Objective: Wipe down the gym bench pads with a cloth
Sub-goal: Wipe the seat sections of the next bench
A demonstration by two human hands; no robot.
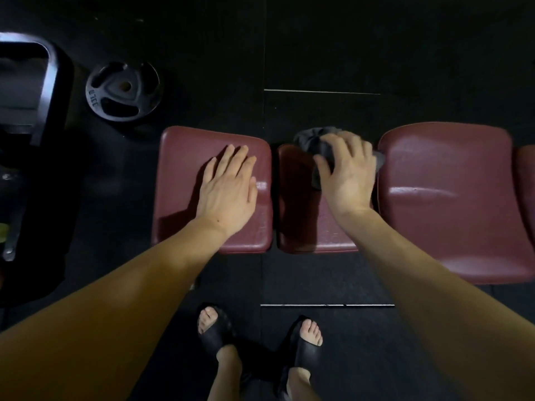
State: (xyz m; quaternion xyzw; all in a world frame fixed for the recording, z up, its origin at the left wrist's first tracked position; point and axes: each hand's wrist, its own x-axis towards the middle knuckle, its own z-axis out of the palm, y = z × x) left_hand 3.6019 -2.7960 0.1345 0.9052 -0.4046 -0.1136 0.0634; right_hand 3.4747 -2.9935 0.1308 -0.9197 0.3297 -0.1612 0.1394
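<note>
Two feet in black rubber slides [304, 342] stand on the dark floor. The left hand [228, 192] lies flat, fingers [231, 157] straight and together, on the left maroon vinyl bench pad [179, 180]. The right hand [347, 172] presses a crumpled dark grey cloth [312, 140] onto the middle maroon pad [298, 215], fingers curled over it; farther left lies a black weight plate [123, 91].

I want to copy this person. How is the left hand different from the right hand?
The left hand lies flat with straight fingers on the left pad; the right hand curls over a grey cloth on the middle pad. The left holds nothing; the right holds the cloth. Both rest on maroon pads.
</note>
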